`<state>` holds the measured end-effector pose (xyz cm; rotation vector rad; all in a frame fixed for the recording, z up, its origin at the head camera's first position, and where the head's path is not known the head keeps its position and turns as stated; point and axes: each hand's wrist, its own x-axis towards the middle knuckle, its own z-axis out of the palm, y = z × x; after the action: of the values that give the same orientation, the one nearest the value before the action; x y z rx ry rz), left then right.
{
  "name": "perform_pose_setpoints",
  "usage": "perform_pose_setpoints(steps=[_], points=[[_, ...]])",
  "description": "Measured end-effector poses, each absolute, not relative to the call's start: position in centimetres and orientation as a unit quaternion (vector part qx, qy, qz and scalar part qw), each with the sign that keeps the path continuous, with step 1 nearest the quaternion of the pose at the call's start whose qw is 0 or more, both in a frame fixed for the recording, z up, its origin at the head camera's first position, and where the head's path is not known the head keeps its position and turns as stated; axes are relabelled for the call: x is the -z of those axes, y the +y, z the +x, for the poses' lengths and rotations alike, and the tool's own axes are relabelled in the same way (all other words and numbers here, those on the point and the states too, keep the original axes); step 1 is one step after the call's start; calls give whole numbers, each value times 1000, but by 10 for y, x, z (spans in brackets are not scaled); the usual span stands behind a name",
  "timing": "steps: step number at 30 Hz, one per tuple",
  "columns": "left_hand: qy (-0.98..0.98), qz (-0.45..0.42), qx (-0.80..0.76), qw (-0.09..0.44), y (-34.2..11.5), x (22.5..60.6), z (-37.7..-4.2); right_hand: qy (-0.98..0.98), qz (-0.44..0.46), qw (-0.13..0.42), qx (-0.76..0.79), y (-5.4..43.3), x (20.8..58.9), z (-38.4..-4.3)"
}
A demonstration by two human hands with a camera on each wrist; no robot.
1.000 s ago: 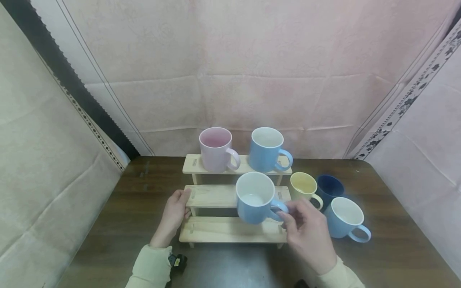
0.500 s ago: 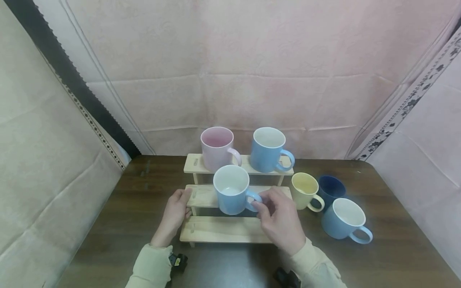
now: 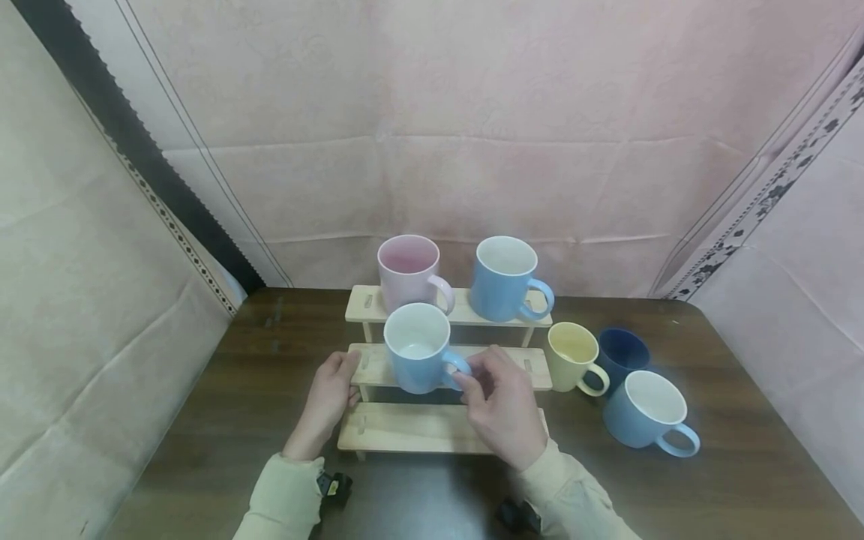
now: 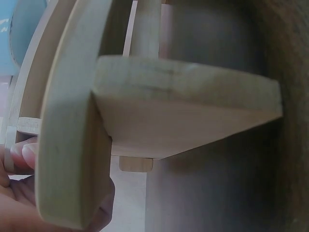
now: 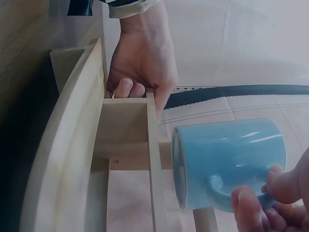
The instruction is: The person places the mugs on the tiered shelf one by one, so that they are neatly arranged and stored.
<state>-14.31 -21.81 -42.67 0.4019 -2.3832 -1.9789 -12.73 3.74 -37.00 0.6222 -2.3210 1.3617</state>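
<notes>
My right hand pinches the handle of a light blue mug, white inside and upright. The mug is over the left half of the middle tier of a wooden three-step rack. In the right wrist view a narrow gap shows between the mug's base and the tier. At the rack's left end my left hand grips the middle tier, thumb on top and fingers curled beneath. A pink mug and another light blue mug stand on the top tier.
Right of the rack, a yellow mug, a dark blue mug and a third light blue mug stand close together on the brown wooden table. Pale cloth hangs behind and at both sides.
My right hand has carried the light blue mug left and slightly back, from over the rack's right half to the left half of the middle tier. My left hand keeps its place.
</notes>
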Motion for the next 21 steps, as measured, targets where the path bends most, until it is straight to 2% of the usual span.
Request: perform_pose_setpoints(steps=[8, 21], points=[[-763, 129, 633, 3, -218, 426, -143, -816, 240, 208, -483, 29, 374, -128], [-764, 131, 632, 1, -219, 426, -144, -819, 228, 188, -492, 24, 380, -130]])
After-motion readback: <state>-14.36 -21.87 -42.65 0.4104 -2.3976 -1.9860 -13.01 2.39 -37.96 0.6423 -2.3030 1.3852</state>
